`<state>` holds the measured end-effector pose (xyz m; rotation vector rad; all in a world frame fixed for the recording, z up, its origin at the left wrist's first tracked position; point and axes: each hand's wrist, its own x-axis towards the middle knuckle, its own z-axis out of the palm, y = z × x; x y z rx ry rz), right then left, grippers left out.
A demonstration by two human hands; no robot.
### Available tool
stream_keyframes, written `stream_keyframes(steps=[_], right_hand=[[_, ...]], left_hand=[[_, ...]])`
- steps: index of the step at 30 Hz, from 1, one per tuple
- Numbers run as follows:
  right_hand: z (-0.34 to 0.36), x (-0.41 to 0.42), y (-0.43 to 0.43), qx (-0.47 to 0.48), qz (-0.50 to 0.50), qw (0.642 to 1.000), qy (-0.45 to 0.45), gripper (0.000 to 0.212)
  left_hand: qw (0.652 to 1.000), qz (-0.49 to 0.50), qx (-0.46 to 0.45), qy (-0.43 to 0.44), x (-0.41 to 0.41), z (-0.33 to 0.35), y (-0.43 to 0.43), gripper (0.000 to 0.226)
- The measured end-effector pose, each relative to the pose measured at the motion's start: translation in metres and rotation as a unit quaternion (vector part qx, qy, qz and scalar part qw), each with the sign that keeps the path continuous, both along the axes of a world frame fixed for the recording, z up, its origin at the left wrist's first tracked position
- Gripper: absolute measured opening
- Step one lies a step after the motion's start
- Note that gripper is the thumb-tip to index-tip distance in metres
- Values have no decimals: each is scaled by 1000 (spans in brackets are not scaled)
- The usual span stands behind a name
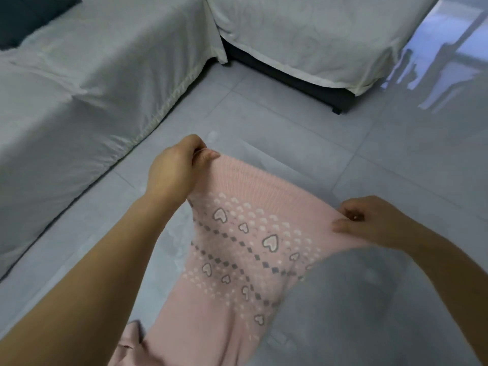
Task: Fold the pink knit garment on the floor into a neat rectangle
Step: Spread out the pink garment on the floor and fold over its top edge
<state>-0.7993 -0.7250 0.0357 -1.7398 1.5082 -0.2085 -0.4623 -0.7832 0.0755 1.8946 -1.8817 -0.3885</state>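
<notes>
The pink knit garment point(237, 249) has white dots, grey diamonds and heart shapes below a ribbed hem. It is held up above the grey tiled floor, stretched between both hands, and hangs down toward me. My left hand point(177, 170) pinches the left corner of the ribbed edge. At the right corner of that edge, my right hand point(369, 220) grips the fabric. The garment's lower part runs out of the frame at the bottom, with a fold of pink cloth showing at the bottom left.
A sofa under a pale grey cover point(79, 101) runs along the left. A second covered seat point(303, 35) on a dark base stands at the back. Glossy grey floor tiles point(290, 122) lie between them and me, with window reflections at the right.
</notes>
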Motion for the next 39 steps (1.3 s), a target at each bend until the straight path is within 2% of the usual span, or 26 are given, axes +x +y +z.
stream_keyframes(steps=[3, 8, 11, 12, 15, 19, 21, 24, 26, 28, 30, 33, 39], right_hand=[[-26, -14, -1, -2, -29, 1000, 12, 27], [-52, -18, -23, -65, -50, 995, 64, 39], [-70, -12, -37, -80, -72, 992, 66, 30], [-75, -9, -41, -90, -78, 989, 90, 26], [-92, -4, -53, -133, -40, 971, 192, 39], [-103, -11, -67, -98, -31, 972, 213, 38], [-114, -11, -71, -114, -33, 961, 250, 35], [-128, -6, -66, -204, -34, 935, 289, 29], [-133, -2, -53, -231, -55, 927, 291, 31], [-137, -2, -36, -241, -91, 929, 267, 34], [-141, -10, -17, -226, -155, 929, 247, 38], [-147, -27, 9, -189, -222, 930, 224, 48], [-150, -34, 19, -191, -250, 927, 206, 55]], left_hand=[[999, -29, 20, -41, -10, -20, -12, 38], [993, -46, 8, -105, -31, -48, -43, 39], [991, -54, 4, -121, -44, -63, -68, 35], [989, -61, 3, -133, -47, -69, -76, 34], [981, -89, -4, -170, -49, -91, -94, 29], [976, -83, -5, -201, -46, -115, -106, 23], [977, -74, -7, -201, -52, -125, -102, 15], [980, -79, -20, -183, -65, -144, -76, 32], [977, -121, -16, -173, -74, -157, -46, 42], [964, -171, 63, -194, -81, -169, -14, 64], [936, -202, 149, -246, -83, -181, 10, 81], [919, -209, 172, -286, -79, -196, 22, 88], [916, -206, 168, -299, -74, -200, 2, 88]])
